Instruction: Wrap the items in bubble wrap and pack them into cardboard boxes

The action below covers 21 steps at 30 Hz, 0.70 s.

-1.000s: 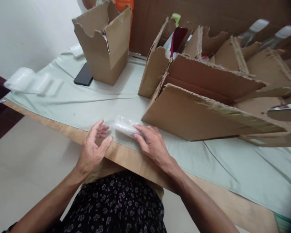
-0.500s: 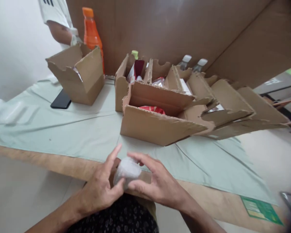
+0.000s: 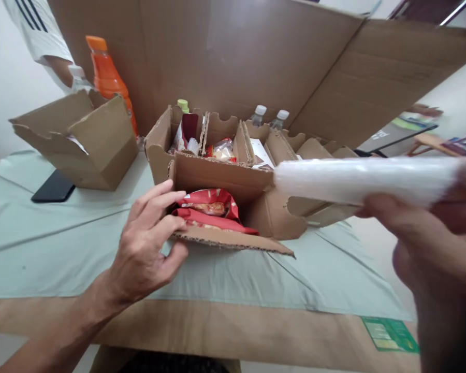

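Note:
My right hand (image 3: 435,228) is raised at the right, closed around one end of a white, semi-clear plastic roll (image 3: 357,178). The roll points left, across the view and over the boxes. At the near cardboard box (image 3: 225,241), my left hand (image 3: 149,235) grips the front left corner, fingers over the rim and thumb outside the front wall. Inside that box lie red snack packets (image 3: 213,207), next to my left fingertips. Part of my right hand is blurred and cut off by the frame edge.
Several open cardboard boxes (image 3: 227,124) stand in a row behind, holding packets. Another box (image 3: 112,160) is at left, beside a black phone (image 3: 53,186) and an orange bottle (image 3: 111,77). A tall cardboard panel (image 3: 217,57) rises behind. A person's sleeve (image 3: 42,31) shows top left.
Both hands were around the whitish roll near my lap. My left hand has let go and moved up to the near box; my right hand has lifted the roll up and right.

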Tool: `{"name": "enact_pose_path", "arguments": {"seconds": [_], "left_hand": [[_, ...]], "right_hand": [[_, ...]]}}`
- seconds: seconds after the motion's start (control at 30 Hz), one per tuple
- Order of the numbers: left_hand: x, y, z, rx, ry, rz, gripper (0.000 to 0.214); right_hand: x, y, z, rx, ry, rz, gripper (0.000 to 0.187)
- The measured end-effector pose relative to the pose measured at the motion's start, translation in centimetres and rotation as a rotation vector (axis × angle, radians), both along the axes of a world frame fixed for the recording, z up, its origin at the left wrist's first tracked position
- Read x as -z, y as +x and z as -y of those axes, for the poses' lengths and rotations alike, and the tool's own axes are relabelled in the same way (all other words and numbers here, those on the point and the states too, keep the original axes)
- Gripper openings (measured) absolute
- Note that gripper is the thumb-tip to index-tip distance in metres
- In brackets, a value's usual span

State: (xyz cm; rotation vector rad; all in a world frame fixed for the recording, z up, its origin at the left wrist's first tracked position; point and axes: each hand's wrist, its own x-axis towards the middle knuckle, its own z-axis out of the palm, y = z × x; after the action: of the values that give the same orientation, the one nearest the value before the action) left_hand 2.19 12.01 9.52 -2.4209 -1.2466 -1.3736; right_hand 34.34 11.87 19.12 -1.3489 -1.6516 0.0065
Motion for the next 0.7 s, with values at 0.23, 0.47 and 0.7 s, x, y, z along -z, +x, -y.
{"name": "enact_pose_path", "arguments": {"seconds": [0.23,0.47,0.7], "left_hand": [[0.4,0.6,0.0,0.003,-0.051,0.130,0.026],[0.6,0.5,-0.7,0.028,-0.074,0.154,0.023],[0.5,-0.9,-0.1,0.044,-0.159,0.244,0.062]], "right_hand": [[0.9,-4.5,-6.1,-0.011,-0.144,0.891,0.026],[5.3,-6.4,-10.3,-0.299,-0.249,1.113,0.045],[2.0,-5.7,-7.0,-0.194,-0.164,1.163,0.038]]}}
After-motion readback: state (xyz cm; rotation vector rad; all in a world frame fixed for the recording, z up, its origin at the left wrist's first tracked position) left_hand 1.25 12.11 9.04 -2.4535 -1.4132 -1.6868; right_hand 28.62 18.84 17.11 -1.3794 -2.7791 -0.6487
